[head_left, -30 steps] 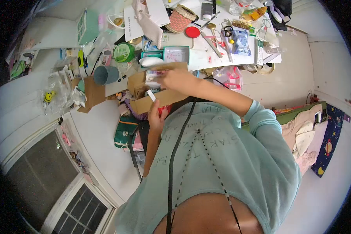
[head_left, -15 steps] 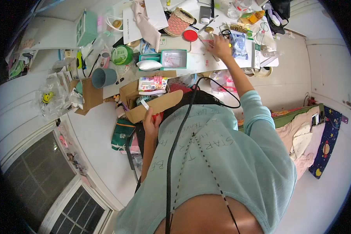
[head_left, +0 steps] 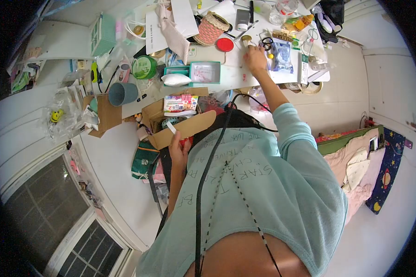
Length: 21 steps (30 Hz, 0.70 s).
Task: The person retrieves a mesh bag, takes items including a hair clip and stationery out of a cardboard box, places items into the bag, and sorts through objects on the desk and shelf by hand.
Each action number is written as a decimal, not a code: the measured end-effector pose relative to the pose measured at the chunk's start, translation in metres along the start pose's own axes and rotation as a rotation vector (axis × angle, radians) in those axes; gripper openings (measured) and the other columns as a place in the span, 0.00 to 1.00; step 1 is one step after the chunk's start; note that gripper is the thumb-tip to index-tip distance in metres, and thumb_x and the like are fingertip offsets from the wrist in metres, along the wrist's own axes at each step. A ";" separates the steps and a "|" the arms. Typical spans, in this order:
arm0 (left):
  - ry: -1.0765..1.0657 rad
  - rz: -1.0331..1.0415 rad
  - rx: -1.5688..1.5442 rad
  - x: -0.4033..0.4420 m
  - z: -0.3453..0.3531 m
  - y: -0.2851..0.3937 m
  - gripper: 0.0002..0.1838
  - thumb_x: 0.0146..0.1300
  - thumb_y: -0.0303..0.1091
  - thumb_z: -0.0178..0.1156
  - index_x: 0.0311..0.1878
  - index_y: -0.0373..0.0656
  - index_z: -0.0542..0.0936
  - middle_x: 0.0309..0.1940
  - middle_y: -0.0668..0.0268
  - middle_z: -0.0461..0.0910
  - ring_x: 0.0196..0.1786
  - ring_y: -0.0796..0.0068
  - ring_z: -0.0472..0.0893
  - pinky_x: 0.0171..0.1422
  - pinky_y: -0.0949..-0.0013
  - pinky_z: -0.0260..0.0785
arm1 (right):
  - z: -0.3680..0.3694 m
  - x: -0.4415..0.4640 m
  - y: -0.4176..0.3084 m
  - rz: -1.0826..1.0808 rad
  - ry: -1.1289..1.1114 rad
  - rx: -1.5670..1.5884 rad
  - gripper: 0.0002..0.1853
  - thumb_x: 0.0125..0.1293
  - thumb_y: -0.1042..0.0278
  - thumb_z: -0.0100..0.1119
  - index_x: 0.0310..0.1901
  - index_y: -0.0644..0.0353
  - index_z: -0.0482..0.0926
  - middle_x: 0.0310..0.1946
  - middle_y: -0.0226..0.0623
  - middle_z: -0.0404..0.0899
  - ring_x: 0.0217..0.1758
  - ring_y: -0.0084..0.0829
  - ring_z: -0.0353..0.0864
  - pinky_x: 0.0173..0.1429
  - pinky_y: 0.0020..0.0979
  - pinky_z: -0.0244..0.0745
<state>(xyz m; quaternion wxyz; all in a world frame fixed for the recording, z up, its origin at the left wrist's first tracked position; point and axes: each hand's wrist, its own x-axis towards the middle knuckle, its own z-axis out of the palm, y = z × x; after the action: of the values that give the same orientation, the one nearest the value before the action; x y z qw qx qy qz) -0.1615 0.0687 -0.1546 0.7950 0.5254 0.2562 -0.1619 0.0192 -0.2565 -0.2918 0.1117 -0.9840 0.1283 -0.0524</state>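
My left hand (head_left: 179,150) grips the near side of an open cardboard box (head_left: 185,130) below the desk edge; a white strip (head_left: 171,127) and something red show by its fingers. Inside the box lies a colourful printed packet (head_left: 180,104). My right hand (head_left: 255,60) is over the desk, fingers bent round the handle of a gold spoon (head_left: 246,39); the fingertips are partly hidden. Black scissors (head_left: 266,42) and a blue packet (head_left: 282,57) lie just right of it. A round red lid (head_left: 224,45) is to its left.
On the desk (head_left: 231,78) stand a teal box (head_left: 205,72) with a white pouch, a pink woven basket (head_left: 212,28) and a green round container (head_left: 144,67). A grey-blue cup (head_left: 123,93) is at the left. A black cable (head_left: 252,96) loops past the desk edge.
My right hand has moved from the cardboard box to the desk by the spoon. Several tools that lay there are no longer visible. The printed packet now shows in the box.
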 end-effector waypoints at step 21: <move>0.057 -0.007 -0.036 0.002 -0.005 -0.008 0.11 0.61 0.39 0.47 0.35 0.40 0.69 0.21 0.69 0.70 0.11 0.87 0.56 0.13 0.82 0.42 | -0.061 -0.023 0.023 0.301 0.442 0.642 0.09 0.57 0.69 0.49 0.36 0.67 0.70 0.25 0.49 0.72 0.27 0.47 0.70 0.34 0.40 0.65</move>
<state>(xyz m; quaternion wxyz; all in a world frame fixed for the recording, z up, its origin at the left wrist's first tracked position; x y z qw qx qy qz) -0.1652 0.0700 -0.1632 0.7963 0.5143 0.2835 -0.1452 -0.0169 -0.2846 -0.2400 0.3891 -0.8345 0.2690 -0.2826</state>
